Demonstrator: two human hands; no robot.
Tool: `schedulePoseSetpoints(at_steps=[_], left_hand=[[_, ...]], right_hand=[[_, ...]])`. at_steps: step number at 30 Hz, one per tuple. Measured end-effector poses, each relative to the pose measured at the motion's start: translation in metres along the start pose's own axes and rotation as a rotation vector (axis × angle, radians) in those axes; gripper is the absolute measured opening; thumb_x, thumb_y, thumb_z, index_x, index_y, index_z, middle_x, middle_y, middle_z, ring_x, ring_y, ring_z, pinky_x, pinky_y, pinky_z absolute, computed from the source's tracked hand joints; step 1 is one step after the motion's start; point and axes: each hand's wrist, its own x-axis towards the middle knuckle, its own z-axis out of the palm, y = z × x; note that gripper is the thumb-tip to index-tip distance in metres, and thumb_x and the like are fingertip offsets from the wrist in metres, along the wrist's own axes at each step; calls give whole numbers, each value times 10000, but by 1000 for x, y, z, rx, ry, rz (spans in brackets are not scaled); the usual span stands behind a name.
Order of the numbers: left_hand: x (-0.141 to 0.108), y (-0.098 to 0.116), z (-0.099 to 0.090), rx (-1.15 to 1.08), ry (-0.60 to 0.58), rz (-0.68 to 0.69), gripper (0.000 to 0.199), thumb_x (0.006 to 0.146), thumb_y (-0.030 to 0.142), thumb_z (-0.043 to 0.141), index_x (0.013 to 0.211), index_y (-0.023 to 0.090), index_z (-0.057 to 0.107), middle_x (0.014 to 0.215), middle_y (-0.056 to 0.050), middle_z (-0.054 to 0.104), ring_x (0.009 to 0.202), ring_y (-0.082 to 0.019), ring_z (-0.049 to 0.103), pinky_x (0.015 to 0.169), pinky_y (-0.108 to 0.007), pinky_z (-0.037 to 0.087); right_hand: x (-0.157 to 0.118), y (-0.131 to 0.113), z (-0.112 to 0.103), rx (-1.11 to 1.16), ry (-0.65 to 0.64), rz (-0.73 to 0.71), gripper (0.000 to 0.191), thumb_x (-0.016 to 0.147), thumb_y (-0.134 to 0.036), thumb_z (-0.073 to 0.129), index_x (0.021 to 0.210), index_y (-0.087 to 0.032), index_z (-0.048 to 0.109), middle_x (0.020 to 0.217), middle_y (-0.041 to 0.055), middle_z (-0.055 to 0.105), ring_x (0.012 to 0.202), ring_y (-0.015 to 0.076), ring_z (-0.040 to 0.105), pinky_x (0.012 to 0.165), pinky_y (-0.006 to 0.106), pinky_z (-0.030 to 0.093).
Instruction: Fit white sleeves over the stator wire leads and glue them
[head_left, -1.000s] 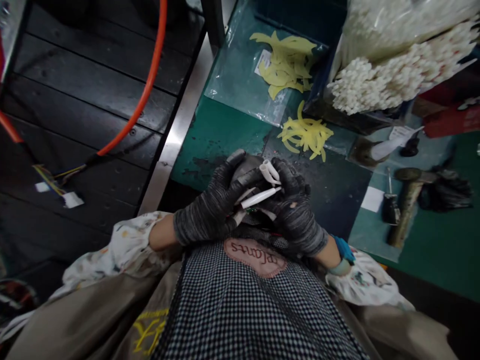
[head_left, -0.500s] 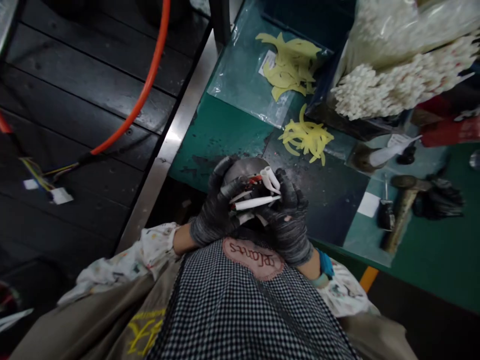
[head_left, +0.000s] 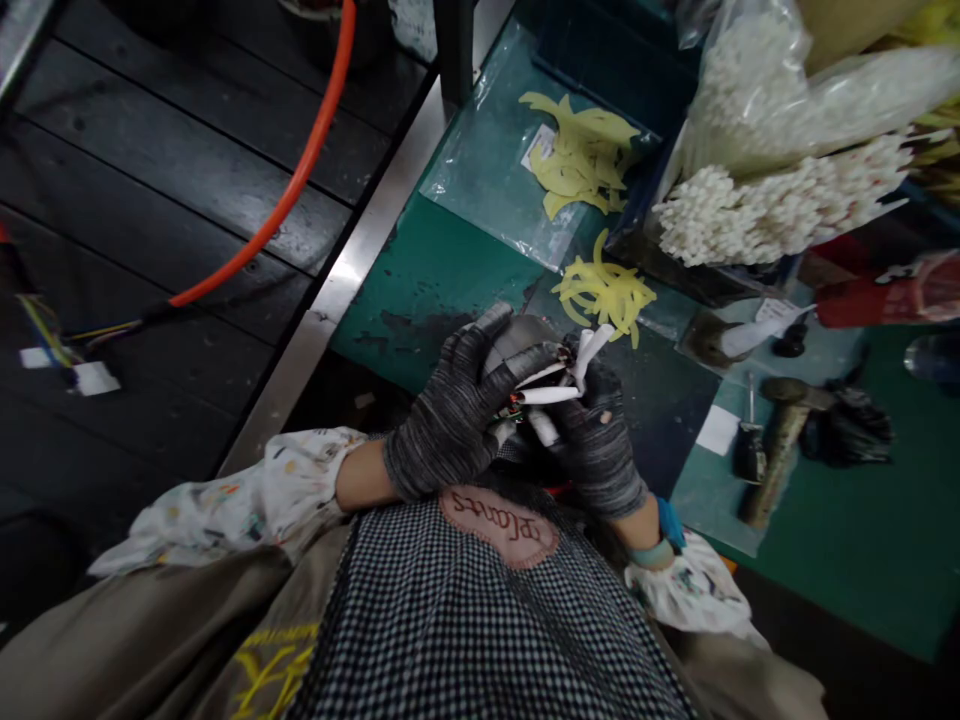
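Both of my hands wear dark grey knit gloves and meet in front of my apron around a dark rounded housing [head_left: 517, 338]. My left hand [head_left: 454, 415] grips the housing's left side, fingers curled over its rim. Several white sleeved wires [head_left: 550, 396] stick out of the housing, with bits of red and green among them. My right hand [head_left: 606, 440] closes on the housing's right side, by the white sleeves; its fingertips are partly hidden. The underside of the housing is also hidden.
Yellow curved strips [head_left: 604, 290] and yellow cut pieces [head_left: 581, 155] lie on the green table [head_left: 450, 250]. At right are a hammer [head_left: 784, 450], a screwdriver [head_left: 750, 450] and a red bottle [head_left: 870, 300]. Bagged white sleeves [head_left: 772, 210] sit behind. An orange cable [head_left: 300, 170] crosses at left.
My left hand has shifted right and reaches further over the housing. The white sleeves have swung to the right and now point up and away. The view has moved slightly.
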Motion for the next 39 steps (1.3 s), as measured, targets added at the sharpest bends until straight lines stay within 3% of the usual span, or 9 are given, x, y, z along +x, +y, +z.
schedulePoseSetpoints(at_steps=[6,10,16,19,21,25,30,34,39], left_hand=[[15,-4,-9,-55,-77,-9,740,987,235,684,1666,278,395,1792,-164,284,1668,-427,333,1330,-677,415],[28,-28,-21,-197,-153,-5,787,987,247,703,1693,335,365,1708,-112,467,1691,-381,306,1374,-667,369],[42,-83,-43,-289,-275,55,827,1043,491,709,1735,272,311,1645,-156,562,1474,-360,615,1213,-548,589],[39,-81,-49,13,-99,92,841,1022,548,732,1715,271,344,1567,-152,616,1368,-377,669,1105,-574,642],[34,-70,-51,276,-5,163,672,1039,398,718,1650,309,451,1449,-130,694,1267,-371,708,1014,-565,658],[33,-49,-50,475,-206,420,418,1024,107,518,1333,299,723,1215,-62,818,1061,-302,776,836,-437,634],[29,-38,-44,586,-139,465,261,1045,184,576,1217,212,771,1190,-105,836,1047,-315,782,826,-447,616],[9,-35,-47,633,-149,452,469,942,6,515,1345,136,719,1305,-153,807,1153,-313,769,930,-448,628],[-4,-43,-56,573,-164,505,449,942,60,560,1360,123,710,1315,-180,799,1175,-311,769,937,-432,654]], right_hand=[[3,-1,5,-14,-35,114,468,1074,-406,632,1510,-237,617,1514,234,599,1378,420,627,1058,656,635],[29,6,-3,39,-208,65,341,1049,-414,678,1330,-248,772,1454,203,674,1364,429,632,1139,687,565],[83,15,0,207,-387,-18,300,1093,-429,651,1318,-314,812,1374,103,729,1096,254,728,998,449,648],[92,12,15,255,-305,21,246,1101,-358,651,1271,-311,823,1297,81,741,1023,198,724,935,377,650],[89,12,22,278,-176,23,216,1089,-305,663,1244,-290,814,1336,77,726,1115,200,725,974,378,650],[78,30,9,185,153,100,253,1083,-336,657,1321,-262,698,1423,98,677,1338,223,659,1083,410,633],[79,91,-39,-168,589,267,217,1065,-400,664,1199,-234,705,1278,127,673,1259,285,641,1147,556,566],[90,122,-57,-418,504,265,182,1032,-428,722,1135,-285,764,1376,108,676,1320,327,595,1170,615,497],[96,125,-61,-392,431,288,160,1031,-430,712,981,-284,752,1315,105,734,1286,330,627,1148,616,496]])
